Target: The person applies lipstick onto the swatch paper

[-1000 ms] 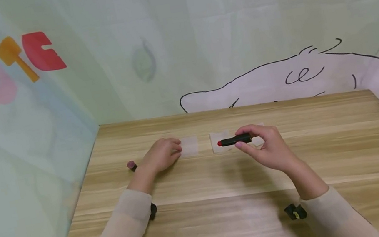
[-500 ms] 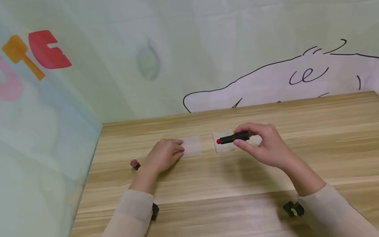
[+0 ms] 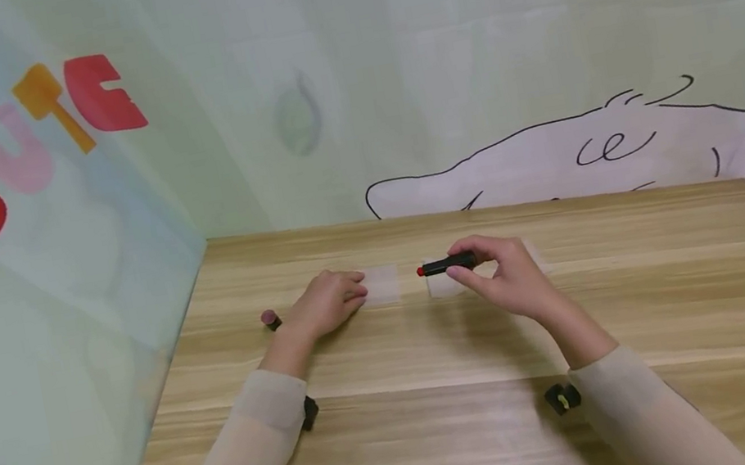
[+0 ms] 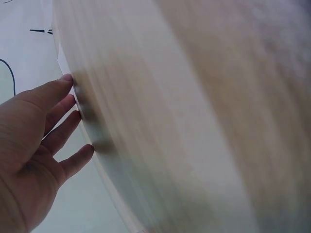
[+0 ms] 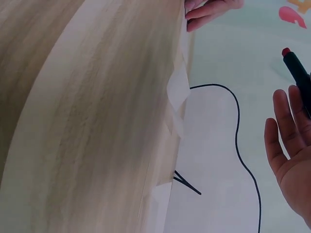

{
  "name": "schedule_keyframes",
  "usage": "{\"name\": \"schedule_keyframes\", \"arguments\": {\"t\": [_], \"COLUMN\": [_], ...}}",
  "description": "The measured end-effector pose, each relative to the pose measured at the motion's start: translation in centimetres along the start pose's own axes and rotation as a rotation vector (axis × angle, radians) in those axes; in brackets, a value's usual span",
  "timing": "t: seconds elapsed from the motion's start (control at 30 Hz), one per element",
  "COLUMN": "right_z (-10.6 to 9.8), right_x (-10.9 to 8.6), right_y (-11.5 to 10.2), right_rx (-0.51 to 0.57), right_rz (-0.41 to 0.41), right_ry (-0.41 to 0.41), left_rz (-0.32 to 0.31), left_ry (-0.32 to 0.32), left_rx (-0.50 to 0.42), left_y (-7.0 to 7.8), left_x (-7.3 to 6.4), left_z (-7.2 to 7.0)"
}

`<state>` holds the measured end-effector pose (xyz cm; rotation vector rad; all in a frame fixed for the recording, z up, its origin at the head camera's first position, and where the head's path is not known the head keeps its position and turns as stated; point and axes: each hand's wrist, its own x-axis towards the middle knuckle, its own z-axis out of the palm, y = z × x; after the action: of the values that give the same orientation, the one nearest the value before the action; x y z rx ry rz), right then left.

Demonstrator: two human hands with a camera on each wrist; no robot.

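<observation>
– what did the right hand have hold of?
– a slim black cylindrical tube with a red tip, pinched between thumb and fingers.
– and where was it?
– in the air above the pale wood-grain table, toward the far edge, its tip aimed at the left edge. a white square sheet lay just below, partly covered from sight.
– how was the left hand?
– loosely open, fingertips down near the far edge, beside a thin whitish square sheet. i saw nothing in its grip; whether it pressed that sheet, i couldn't tell.
– anything nearer the table's left edge?
– a short dark cylinder with a dusky-pink end, just beside the left wrist.
</observation>
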<state>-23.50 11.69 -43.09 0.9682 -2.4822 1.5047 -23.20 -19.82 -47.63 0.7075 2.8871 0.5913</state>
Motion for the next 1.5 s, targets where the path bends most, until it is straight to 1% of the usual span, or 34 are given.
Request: {"name": "schedule_keyframes", "arguments": {"t": [0.13,0.27,0.47,0.67,0.87,1.17,1.23,1.5], "right_z": [0.3,0.9,2.0,2.8,3.4,4.7,5.0,5.8], "right_x": [0.6,1.4,2.5,3.1,3.7,4.7,4.8,5.1], "right_y": [0.3,0.6,0.7,0.6,0.9,1.4,1.5,1.7], "right_rx": [-0.015,-0.023,-0.018,-0.041,-0.102,-0.244,-0.272,-0.337], "right_rz": [-0.008,-0.012,0.024,0.051,0.077,0.118,0.13,0.173], "right_ry": [-0.003,-0.016,-0.075,-0.104,-0.119,-0.164,-0.17,-0.194], "left_rz": [-0.003,-0.019,-0.043,-0.023,-0.021,-0.026,-0.02,0.0], "left_ry": [0.009,0.014,0.002,0.007,0.006,0.0,0.0,0.008], "left_rx": [-0.005,-0.026,-0.039,-0.046,-0.038,-0.034,-0.031,-0.038], "left_y": [0.1,0.4,0.7,1.1,1.5,2.2,2.3,2.9], "left_x": [0.0,0.0,-0.1,0.1,0.4,0.6,0.6,0.8], "left_z": [-0.1,-0.1,0.0,0.0,0.0,0.1,0.2,0.4]}}
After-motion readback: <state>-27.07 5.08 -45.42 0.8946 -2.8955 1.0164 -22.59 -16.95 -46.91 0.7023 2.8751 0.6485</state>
